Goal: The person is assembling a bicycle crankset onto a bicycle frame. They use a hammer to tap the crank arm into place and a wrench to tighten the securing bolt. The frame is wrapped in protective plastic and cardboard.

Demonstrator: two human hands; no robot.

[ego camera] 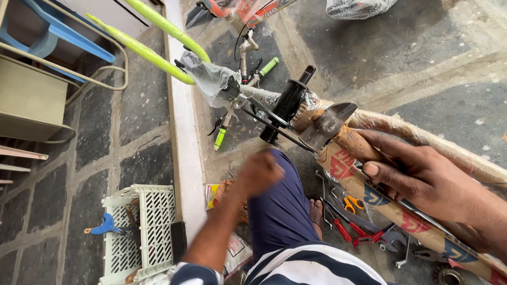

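My right hand (417, 174) grips the worn wooden handle of a hammer (338, 132), its grey metal head resting against a black handlebar grip (288, 103) on a bicycle wrapped in plastic and brown paper. My left hand (259, 171) is blurred, fingers closed into a fist with nothing visible in it, hovering just below the handlebar near my knee. The bicycle's lime-green frame tube (153, 53) runs up to the left.
Red-handled pliers, orange scissors and spanners (364, 227) lie on the stone floor by my foot. A white slatted plastic crate (140, 232) with a blue tool sits at lower left. A white raised curb (182, 132) divides the floor; a chair stands at upper left.
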